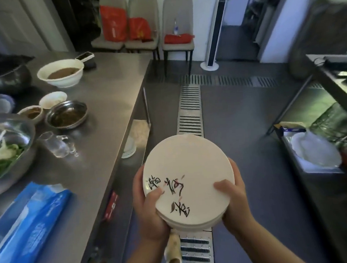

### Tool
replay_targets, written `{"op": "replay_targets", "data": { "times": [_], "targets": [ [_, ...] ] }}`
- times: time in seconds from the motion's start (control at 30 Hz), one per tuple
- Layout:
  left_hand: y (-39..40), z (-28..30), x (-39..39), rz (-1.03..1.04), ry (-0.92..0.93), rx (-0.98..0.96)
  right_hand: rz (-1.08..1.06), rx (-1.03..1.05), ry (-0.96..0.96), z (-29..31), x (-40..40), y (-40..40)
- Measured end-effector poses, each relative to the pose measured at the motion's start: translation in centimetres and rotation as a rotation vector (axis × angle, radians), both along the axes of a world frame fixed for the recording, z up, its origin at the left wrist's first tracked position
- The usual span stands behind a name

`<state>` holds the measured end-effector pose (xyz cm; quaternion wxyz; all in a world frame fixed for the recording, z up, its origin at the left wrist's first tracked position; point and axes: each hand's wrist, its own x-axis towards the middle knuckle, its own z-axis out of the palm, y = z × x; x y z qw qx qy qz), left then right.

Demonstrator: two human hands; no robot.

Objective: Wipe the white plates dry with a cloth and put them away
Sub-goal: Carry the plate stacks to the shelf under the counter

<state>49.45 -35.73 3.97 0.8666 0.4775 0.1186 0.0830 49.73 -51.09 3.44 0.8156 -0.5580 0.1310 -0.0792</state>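
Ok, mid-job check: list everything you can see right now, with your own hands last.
white plates: a stack, count unclear, white with black brush lettering, held over the floor drain
cloth: one, pale, hanging below the stack by the left hand
steel counter: one, grey, left
white bowl: one, brown contents, far on counter
steel dish: one, dark sauce, mid counter
steel basin: one, greens inside, left edge
blue box: one, near on counter
chairs: three, grey, back wall
red bags: two, on the chairs
left hand: grip on stack's left rim
right hand: grip on stack's right rim
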Motion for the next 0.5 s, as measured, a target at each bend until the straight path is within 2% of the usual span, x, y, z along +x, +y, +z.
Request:
{"op": "replay_targets", "data": {
  "times": [0.3, 0.5],
  "targets": [
    [-4.3, 0.2, 12.6, -0.197, -0.009, 0.023, -0.202, 0.002, -0.021, 0.4, 8.8, -4.2],
    [-7.6, 0.1, 17.7, -0.273, -0.033, -0.017, -0.269, -0.008, -0.048, 0.8, 13.4, -7.4]
  ]
}}
